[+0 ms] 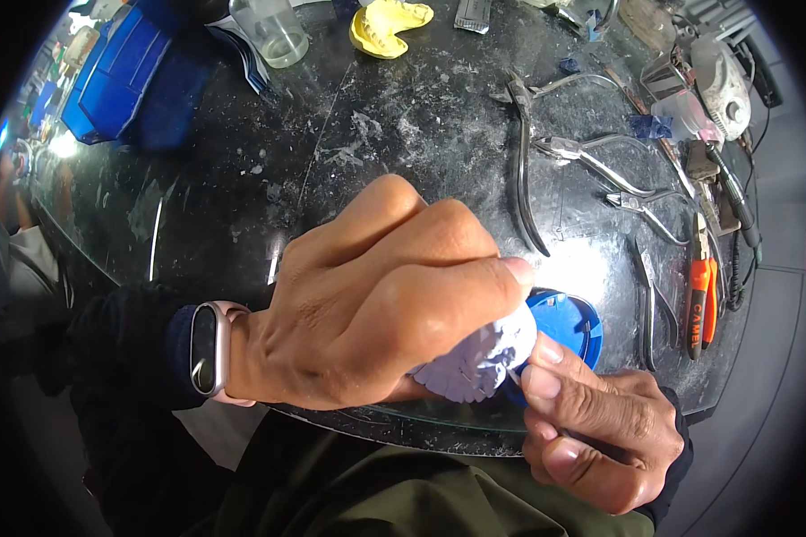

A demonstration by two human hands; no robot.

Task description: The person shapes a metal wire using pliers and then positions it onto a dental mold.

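My left hand (367,304), with a watch band (208,351) at its wrist, is closed over a white plaster dental model (466,371), its toothed edge facing down toward me. My right hand (609,430) is closed in a pinch beside the model. Between its fingers is a thin tool, mostly hidden, whose tip (513,378) meets the model's edge. Just behind both hands, a round blue case (569,324) lies on the black tabletop, partly covered by the model and my fingers.
Several metal pliers (523,161) lie across the right side, along with orange-handled pliers (698,304). A yellow dental model (383,34) and a clear glass jar (282,45) stand at the back. A blue box (116,80) sits far left. A handpiece (734,192) with its cord lies far right.
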